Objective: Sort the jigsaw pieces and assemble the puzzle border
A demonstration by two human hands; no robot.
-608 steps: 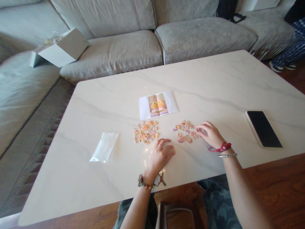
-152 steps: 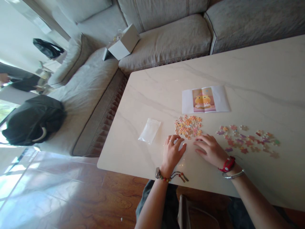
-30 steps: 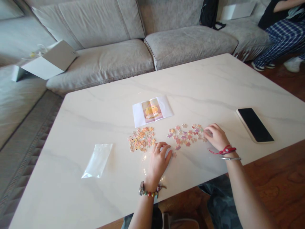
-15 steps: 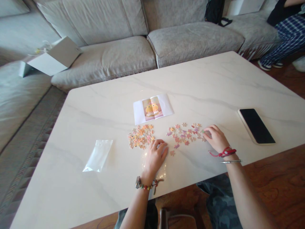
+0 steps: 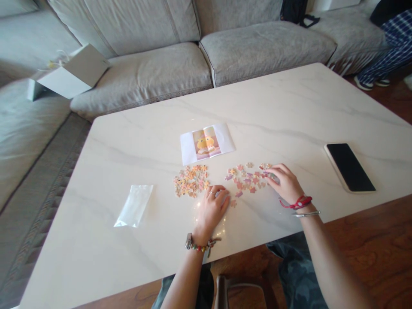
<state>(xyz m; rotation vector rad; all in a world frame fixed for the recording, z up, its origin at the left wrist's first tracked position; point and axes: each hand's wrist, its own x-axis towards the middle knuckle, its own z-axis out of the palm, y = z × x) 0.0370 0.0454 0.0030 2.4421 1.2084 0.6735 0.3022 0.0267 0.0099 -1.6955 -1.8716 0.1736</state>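
Note:
My right hand [image 5: 286, 183] reaches into the right edge of a loose spread of pink and purple jigsaw puzzle pieces [image 5: 247, 181]. Its thumb and index finger close around a small puzzle piece, partly hidden by the fingers. My left hand [image 5: 212, 209] rests on the table, fingers loosely bent and thumb apart, holding nothing visible. It lies between that spread and a denser heap of orange and yellow puzzle pieces [image 5: 191, 180]. One pink piece [image 5: 233, 203] sits just right of the left hand. Behind the pieces lies a creased paper with a picture of yellow figures [image 5: 207, 143].
A clear plastic bag [image 5: 134, 206] lies to the left on the white marbled table [image 5: 273, 111]. At the right is a phone [image 5: 350, 167]. Beyond the table stands a grey sofa [image 5: 154, 73] with a white box [image 5: 75, 71] and a black bag [image 5: 293, 10]. A person's legs [image 5: 383, 56] show at far right.
My right hand has moved slightly left, further over the right edge of the spread pieces. The left hand stays resting in about the same place. The camera view has shifted a little.

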